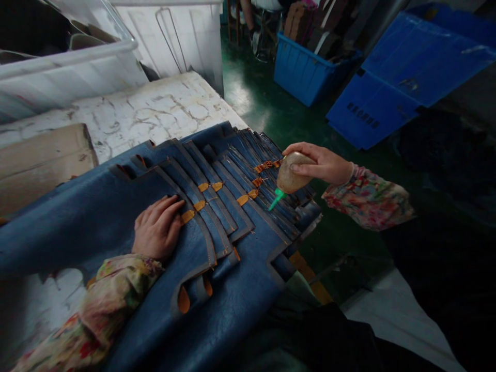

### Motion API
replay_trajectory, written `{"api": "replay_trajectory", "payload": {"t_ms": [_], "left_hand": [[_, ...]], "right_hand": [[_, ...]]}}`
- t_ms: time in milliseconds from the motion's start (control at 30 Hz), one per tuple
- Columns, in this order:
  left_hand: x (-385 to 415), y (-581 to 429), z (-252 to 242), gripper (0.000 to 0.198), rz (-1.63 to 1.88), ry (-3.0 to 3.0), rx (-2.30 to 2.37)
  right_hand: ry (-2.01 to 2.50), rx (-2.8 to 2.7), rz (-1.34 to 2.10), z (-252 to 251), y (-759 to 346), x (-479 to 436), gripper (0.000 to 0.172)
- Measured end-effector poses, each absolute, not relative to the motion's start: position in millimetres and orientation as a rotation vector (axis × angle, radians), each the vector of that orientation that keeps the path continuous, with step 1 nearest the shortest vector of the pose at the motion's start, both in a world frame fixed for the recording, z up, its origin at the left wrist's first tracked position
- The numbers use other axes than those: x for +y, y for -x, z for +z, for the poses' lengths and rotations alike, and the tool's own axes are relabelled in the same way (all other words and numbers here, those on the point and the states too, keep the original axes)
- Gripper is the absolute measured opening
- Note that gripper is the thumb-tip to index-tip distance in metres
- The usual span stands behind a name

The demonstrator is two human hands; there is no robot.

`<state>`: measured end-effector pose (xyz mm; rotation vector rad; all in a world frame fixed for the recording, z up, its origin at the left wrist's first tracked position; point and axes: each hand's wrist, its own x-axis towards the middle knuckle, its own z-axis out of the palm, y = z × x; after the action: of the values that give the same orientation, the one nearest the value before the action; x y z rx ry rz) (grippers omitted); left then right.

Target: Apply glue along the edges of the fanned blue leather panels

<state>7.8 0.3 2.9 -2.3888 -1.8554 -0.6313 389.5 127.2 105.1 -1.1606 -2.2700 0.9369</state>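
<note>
In the head view, a fanned stack of navy-blue leather panels (228,191) lay on a stained white counter (155,108), its overlapping layers crossed by small orange tabs (243,200). The left hand (158,228) rested flat on the nearest panel, its grip spread and pressing down, with a floral sleeve (104,305) behind it. The right hand (320,164) held a translucent squeeze bottle (293,173) tilted downward, its grip wrapped around the body, and the green nozzle (277,199) sat at the far layers, though I could not tell whether it touched them. Each panel looked soft and fairly light, but the stack seemed likely to slide layer over layer, so a flat palm or a hold along the thick edge seemed safest. A cardboard sheet (39,160) lay at the counter's left, beyond it a white plastic bin (58,67), and a blue crate (306,67) stood on the green floor (248,88).
</note>
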Motion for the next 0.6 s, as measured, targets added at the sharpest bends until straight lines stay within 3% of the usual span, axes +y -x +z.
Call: {"api": "replay_trajectory", "payload": {"t_ms": [600], "left_hand": [[0.3,-7.7,0.0,0.037,-0.632,2.381,-1.857]], "right_hand": [[1.067,-2.311,0.792,103.9,-376.7,131.1,0.039]]}}
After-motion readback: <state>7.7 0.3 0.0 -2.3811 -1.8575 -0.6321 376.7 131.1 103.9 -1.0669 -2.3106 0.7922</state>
